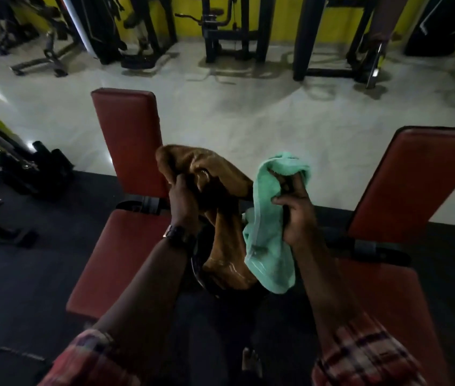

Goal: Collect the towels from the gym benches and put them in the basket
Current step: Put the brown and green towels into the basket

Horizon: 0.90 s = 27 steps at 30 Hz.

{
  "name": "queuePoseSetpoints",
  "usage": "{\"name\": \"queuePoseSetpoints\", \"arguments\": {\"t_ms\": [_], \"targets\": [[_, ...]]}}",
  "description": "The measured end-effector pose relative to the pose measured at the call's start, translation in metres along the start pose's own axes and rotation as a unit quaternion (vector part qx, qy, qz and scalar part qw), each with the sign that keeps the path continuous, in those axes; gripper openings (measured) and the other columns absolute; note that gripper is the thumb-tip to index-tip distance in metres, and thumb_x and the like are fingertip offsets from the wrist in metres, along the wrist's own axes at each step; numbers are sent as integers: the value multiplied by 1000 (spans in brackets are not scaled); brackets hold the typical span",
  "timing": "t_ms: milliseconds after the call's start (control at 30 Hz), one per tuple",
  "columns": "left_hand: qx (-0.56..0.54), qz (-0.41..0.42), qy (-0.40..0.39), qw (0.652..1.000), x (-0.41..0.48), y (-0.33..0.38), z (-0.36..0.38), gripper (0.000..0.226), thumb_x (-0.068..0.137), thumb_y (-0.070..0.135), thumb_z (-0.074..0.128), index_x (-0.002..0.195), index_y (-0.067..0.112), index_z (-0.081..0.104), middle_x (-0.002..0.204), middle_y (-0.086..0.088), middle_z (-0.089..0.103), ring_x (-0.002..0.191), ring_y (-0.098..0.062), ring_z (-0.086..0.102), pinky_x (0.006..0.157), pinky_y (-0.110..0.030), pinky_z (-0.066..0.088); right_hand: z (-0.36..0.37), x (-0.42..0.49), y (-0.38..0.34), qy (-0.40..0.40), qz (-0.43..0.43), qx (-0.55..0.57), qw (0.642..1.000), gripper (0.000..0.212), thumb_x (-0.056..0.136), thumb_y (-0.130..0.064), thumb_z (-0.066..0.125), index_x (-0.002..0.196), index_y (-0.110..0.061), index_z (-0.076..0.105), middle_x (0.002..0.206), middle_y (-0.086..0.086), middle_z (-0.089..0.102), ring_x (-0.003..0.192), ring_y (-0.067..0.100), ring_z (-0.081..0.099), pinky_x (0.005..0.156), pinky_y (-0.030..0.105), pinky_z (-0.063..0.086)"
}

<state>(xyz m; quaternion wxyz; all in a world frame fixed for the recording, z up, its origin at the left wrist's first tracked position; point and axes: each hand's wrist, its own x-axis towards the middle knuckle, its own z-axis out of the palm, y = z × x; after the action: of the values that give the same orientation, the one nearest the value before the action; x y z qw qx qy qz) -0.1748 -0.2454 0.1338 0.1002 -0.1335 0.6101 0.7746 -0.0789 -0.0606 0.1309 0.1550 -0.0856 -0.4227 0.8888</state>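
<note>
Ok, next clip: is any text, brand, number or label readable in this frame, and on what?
None can be read.
No tag or print shows on the brown towel or the green towel.
The left bench and right bench have plain red pads with no logo in view.
The wristwatch is too dark to read.
The machines by the yellow wall are too dark and blurred to read.

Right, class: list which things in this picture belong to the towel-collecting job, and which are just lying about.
Job:
brown towel in left hand
green towel in right hand
left bench
right bench

Lying about:
weight machines
dark floor equipment
</note>
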Motion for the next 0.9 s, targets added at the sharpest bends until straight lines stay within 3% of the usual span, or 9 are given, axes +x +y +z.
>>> {"name": "queuePoseSetpoints", "arguments": {"t_ms": [133, 233, 433, 533, 633, 700, 733, 900], "targets": [[174, -81, -21, 981, 5, -36, 6, 28, 84, 23, 58, 100, 2, 67, 92, -16, 69, 80, -32, 66, 62, -35, 56, -16, 13, -6, 53, -7, -31, 998, 70, 73, 19, 40, 137, -10, 50, 108, 4, 66, 98, 23, 62, 81, 37, 51], [169, -84, -29, 982, 5, -50, 12, 17, 86, 13, 56, 99, 11, 67, 92, -15, 71, 82, -31, 67, 73, -43, 57, -24, 26, -6, 47, 4, -23, 999, 69, 72, 18, 39, 129, -15, 57, 106, 3, 69, 95, 22, 64, 78, 36, 53], [110, -57, -30, 992, 23, -35, 22, 14, 93, 7, 52, 99, 10, 64, 80, -9, 62, 67, -20, 59, 60, -31, 50, -11, 51, 1, 38, -2, -64, 997, 63, 71, 20, 41, 116, -18, 63, 105, 2, 71, 96, 19, 65, 79, 32, 54], [91, -51, -20, 994, 27, -27, 23, 16, 93, 4, 51, 104, 6, 62, 79, -11, 59, 62, -19, 56, 55, -28, 47, 0, 64, 10, 25, -1, -163, 986, 52, 72, 12, 52, 109, -23, 62, 106, 0, 71, 98, 20, 65, 80, 29, 55], [99, -51, -9, 994, 28, -22, 15, 20, 92, 5, 53, 108, 6, 65, 84, -11, 64, 72, -22, 61, 64, -32, 52, -2, 79, 30, 29, 37, -402, 915, 34, 82, 0, 60, 109, -20, 60, 105, 2, 68, 97, 20, 63, 70, 8, 48], [94, -47, 7, 994, 30, -21, 8, 20, 93, 6, 53, 108, 6, 65, 88, -11, 66, 79, -23, 63, 68, -35, 53, -11, 85, 44, 3, 92, -517, 851, 31, 86, -4, 60, 116, -10, 63, 111, 10, 69, 96, 21, 63, 72, 17, 49], [89, -43, 17, 995, 31, -21, 4, 19, 93, 6, 52, 107, 7, 65, 89, -10, 67, 80, -23, 63, 66, -34, 52, -15, 86, 51, -7, 123, -533, 837, 32, 88, -6, 60, 119, -7, 64, 111, 13, 70, 95, 22, 64, 73, 24, 48], [71, -13, 41, 996, 26, -24, -6, 19, 90, 5, 54, 86, 17, 68, 78, -6, 69, 69, -19, 64, 54, -27, 51, -1, 79, 75, 46, 179, -426, 886, 29, 90, -15, 58, 118, -12, 67, 88, 7, 67, 70, 12, 58, 52, 24, 43]]}}
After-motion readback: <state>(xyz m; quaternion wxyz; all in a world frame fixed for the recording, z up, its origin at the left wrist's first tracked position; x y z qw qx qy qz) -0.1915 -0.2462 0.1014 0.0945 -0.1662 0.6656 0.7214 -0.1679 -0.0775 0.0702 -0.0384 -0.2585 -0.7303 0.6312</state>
